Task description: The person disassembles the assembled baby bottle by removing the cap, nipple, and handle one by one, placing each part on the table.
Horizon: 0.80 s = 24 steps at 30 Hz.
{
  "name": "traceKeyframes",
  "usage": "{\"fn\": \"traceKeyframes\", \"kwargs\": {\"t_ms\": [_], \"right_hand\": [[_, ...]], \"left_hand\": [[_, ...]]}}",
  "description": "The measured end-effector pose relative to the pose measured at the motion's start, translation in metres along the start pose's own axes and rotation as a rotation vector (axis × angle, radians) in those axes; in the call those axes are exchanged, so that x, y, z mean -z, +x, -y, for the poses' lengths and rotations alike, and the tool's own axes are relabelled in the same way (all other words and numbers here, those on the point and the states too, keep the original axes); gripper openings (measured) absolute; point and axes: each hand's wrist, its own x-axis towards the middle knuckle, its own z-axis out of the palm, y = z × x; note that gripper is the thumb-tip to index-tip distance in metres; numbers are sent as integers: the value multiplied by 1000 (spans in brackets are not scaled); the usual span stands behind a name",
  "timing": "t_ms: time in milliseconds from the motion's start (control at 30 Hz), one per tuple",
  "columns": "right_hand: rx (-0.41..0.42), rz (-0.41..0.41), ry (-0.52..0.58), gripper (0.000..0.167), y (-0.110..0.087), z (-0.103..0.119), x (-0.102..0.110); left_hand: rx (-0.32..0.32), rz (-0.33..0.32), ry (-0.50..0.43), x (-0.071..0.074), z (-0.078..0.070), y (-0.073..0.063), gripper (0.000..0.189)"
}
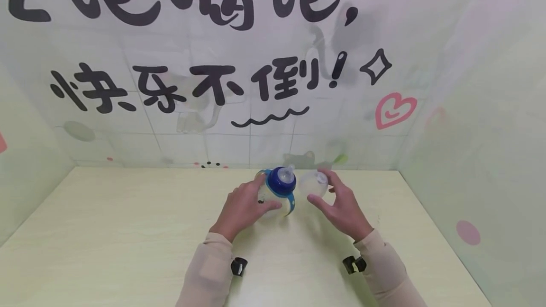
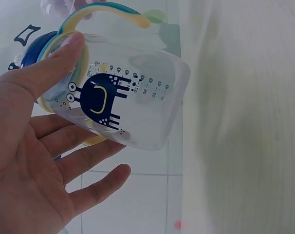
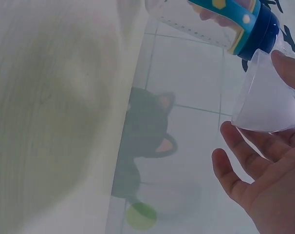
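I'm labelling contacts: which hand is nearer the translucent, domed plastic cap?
Right. The right hand holds the cap; the left hand is to its left, gripping the clear, blue-collared plastic bottle.

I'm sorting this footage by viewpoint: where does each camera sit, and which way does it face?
Head: on the head, facing forward and down at the table; left hand, right hand and sleeves show.
Left wrist: on that wrist, facing the bottle; left hand shows.
Right wrist: on that wrist, facing the clear cap; right hand shows.
Shared: both wrist views show the bottle and table.
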Motion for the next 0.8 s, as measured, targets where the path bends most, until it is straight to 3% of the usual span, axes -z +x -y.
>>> {"fn": "traceKeyframes", "kwargs": {"t_ms": [800], "right_hand": [[-86,118,-45,62,-12,-21,-13]], "left_hand": [[0,-3,-9,3,-1,-1,80]]}}
